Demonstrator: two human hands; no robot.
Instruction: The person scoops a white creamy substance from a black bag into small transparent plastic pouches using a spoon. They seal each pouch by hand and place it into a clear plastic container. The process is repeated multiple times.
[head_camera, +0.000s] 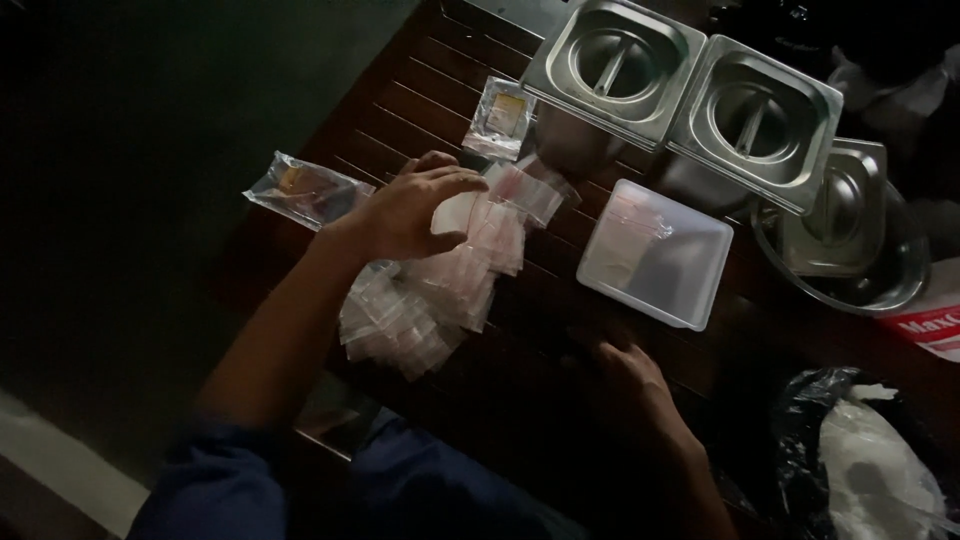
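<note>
A heap of small clear plastic bags (430, 300) lies on the dark slatted wooden table (420, 75). My left hand (405, 208) rests on top of the heap, its fingers curled around one small white bag. My right hand (630, 375) lies flat on the table in shadow, below a white rectangular tray (655, 255), and seems to hold nothing. The tray has a few clear bags lying in it.
Two lidded square steel pans (615, 65) (755, 115) stand at the back, a third lid in a round steel bowl (845, 235) to the right. Clear packets (305, 188) (500, 118) lie left and behind. A black bag with white powder (870, 465) sits lower right.
</note>
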